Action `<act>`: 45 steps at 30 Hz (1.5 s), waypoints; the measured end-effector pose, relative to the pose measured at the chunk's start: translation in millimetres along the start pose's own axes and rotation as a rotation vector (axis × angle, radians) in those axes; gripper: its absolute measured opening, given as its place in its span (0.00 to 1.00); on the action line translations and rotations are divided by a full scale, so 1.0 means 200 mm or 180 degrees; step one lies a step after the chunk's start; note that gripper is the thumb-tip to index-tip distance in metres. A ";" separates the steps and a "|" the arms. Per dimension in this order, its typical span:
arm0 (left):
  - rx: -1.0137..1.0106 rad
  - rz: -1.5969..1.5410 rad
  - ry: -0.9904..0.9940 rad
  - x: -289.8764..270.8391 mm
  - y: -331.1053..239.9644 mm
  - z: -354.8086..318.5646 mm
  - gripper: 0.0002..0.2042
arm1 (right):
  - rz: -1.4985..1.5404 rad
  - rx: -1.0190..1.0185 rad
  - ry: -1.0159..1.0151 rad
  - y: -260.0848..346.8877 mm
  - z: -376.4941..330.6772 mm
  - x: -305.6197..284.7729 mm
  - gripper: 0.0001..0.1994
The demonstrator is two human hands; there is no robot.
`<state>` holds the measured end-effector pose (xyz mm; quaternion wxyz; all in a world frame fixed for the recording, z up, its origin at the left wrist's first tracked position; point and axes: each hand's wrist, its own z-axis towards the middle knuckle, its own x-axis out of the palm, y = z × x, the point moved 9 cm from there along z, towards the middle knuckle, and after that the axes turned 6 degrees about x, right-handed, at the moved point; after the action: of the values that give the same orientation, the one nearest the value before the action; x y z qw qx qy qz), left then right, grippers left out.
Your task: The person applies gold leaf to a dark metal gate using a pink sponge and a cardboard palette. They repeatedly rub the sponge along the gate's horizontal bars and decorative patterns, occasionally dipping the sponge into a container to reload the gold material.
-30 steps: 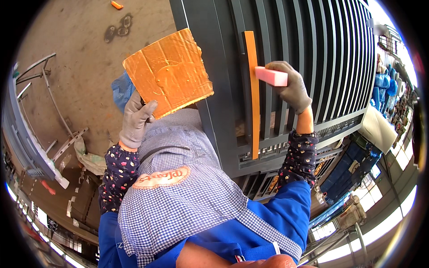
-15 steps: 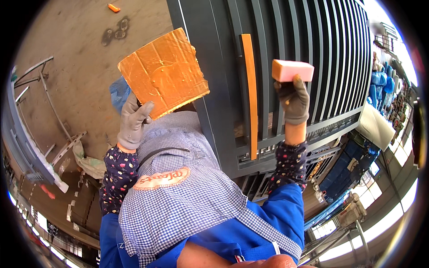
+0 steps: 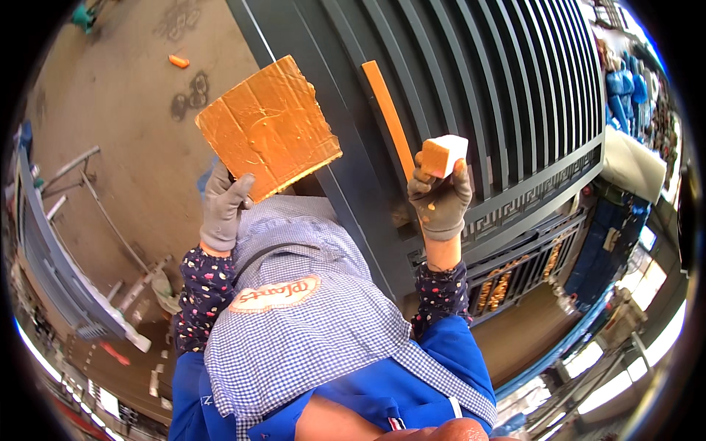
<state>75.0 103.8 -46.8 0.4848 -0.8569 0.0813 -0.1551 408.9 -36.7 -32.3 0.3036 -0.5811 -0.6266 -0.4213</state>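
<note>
Head view. Landmark: dark slatted panel (image 3: 309, 37). Judgement on good technique for coating by sponge: load the sponge thinly, draw it lengthwise in even strokes along the orange strip (image 3: 388, 117) on the panel, and keep wet faces off neighbouring slats. The cardboard (image 3: 268, 132), orange-faced, overlaps the panel's left edge; best kept level. Left hand (image 3: 223, 207), left of the panel: thumb over the near corner, closed on it. Right hand (image 3: 443, 202), over the panel: wrist below, digits raised, pinching the sponge block (image 3: 444, 156) from both sides; contact with the panel unclear.
</note>
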 end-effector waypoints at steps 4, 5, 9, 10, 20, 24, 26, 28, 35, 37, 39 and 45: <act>0.0144 -0.0073 0.0278 -0.03 -0.10 0.05 0.20 | -0.0706 -0.0812 -0.0528 -0.13 -0.23 0.03 0.23; 0.0151 -0.0109 0.0356 -0.01 -0.14 0.07 0.20 | -0.0973 -0.1022 -0.0650 -0.16 -0.28 0.02 0.22; 0.0260 -0.0275 0.0905 0.16 -0.25 0.11 0.19 | -0.1818 -0.1871 -0.1540 -0.28 -0.57 -0.03 0.21; 0.0334 -0.0259 0.1106 0.19 -0.28 0.12 0.20 | -0.2031 -0.2130 -0.1779 -0.32 -0.63 -0.05 0.21; 0.0358 0.0704 0.2247 0.28 -0.58 -0.07 0.23 | -0.1884 -0.3368 -0.3557 -1.15 -0.97 -0.33 0.17; -0.0003 0.1355 0.2541 0.13 -0.65 -0.01 0.21 | -0.1756 -0.3040 -0.4324 -1.48 -1.01 -0.18 0.19; -0.0153 0.1458 0.2634 0.10 -0.66 0.02 0.21 | -0.1505 -0.2938 -0.4409 -1.54 -0.98 -0.11 0.19; -0.0267 0.1582 0.2652 0.09 -0.68 0.05 0.22 | -0.1851 -0.2869 -0.4692 -1.60 -0.93 -0.06 0.20; -0.0320 0.1988 0.2750 0.21 -0.69 0.16 0.24 | -0.2048 -0.3061 -0.5044 -1.53 -0.80 0.06 0.20; -0.0383 0.1964 0.2765 0.26 -0.66 0.20 0.25 | -0.1854 -0.2956 -0.5195 -1.55 -0.80 0.01 0.20; -0.0467 0.1977 0.2797 0.25 -0.62 0.27 0.25 | -0.1687 -0.3012 -0.5322 -1.55 -0.79 0.00 0.20; -0.0340 0.2196 0.2995 0.38 -0.60 0.40 0.24 | -0.1798 -0.3069 -0.5780 -1.55 -0.79 -0.03 0.19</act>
<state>173.3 208.9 31.7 0.3751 -0.6432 0.5698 -0.3478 88.4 -169.7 -19.1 -0.6480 -0.5699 -0.4973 -0.0890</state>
